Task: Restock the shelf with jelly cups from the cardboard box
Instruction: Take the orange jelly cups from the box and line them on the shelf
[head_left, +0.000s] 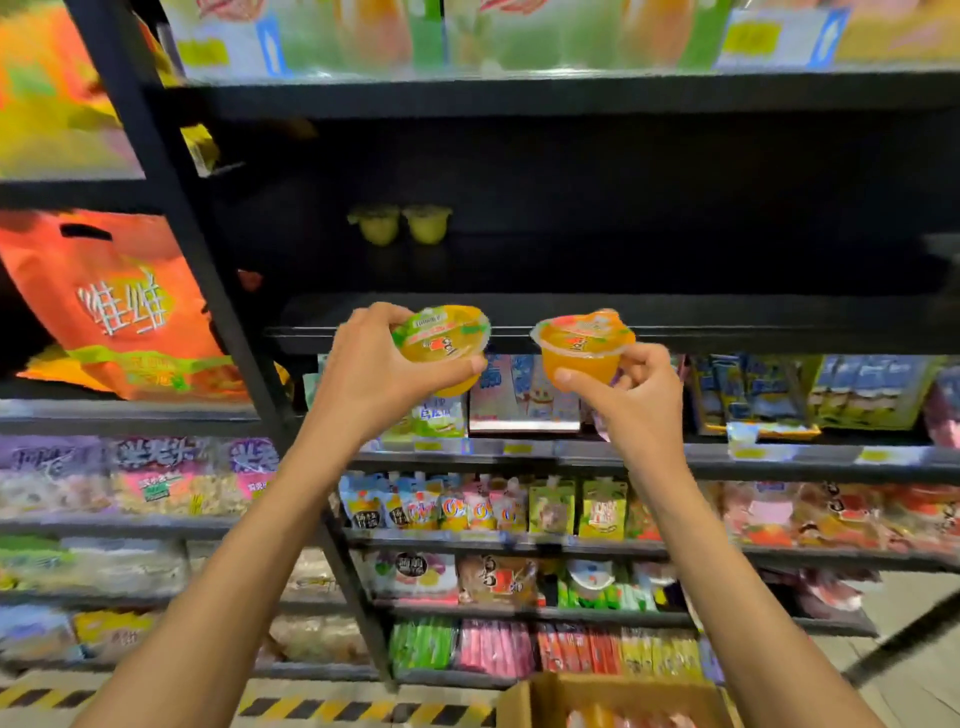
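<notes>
My left hand (382, 371) grips an orange jelly cup (441, 338), tilted with its printed lid facing me. An upright second orange jelly cup (582, 345) is pinched by my right hand (636, 397). Both cups hover just in front of the edge of a dark, mostly bare shelf (727, 317). Two yellow-green jelly cups (400, 223) stand side by side at the back of that shelf. The open cardboard box (613, 699) sits on the floor at the bottom of the view, with more cups inside.
A black slanted upright (208, 270) divides this shelf unit from the one on the left. An orange bag (119, 306) lies on the left unit. Shelves below hold packed snacks and pouches. Boxes fill the shelf above. Striped tape (322, 709) marks the floor.
</notes>
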